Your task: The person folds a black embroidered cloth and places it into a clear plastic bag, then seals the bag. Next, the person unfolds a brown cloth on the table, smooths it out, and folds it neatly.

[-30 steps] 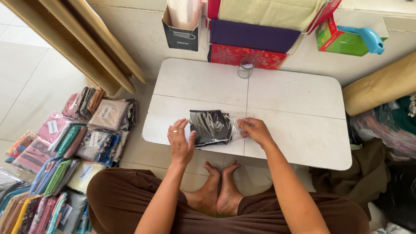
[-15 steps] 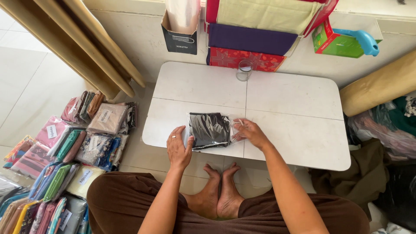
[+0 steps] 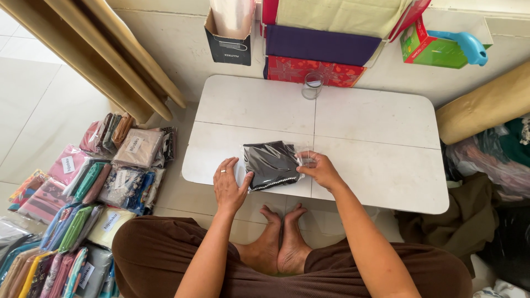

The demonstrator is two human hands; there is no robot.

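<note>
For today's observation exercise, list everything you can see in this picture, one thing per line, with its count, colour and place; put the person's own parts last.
Folded cloth in clear bag: one, black, near edge of table, between both hands.
Low table: one, white, centre.
Small glass: one, clear, far edge of table.
Open carton: one, black, against wall behind table.
Stacked boxes: several, cream, purple and red, behind table.
Green box: one, with a blue handled thing on it, upper right.
Bagged cloths: many, mixed colours, floor at left.
Wooden boards: a few, tan, upper left.
Left hand: one, flat at the bag's left edge, ring on a finger.
Right hand: one, pinching the bag's right end.
Bare feet: two, under table.
</note>
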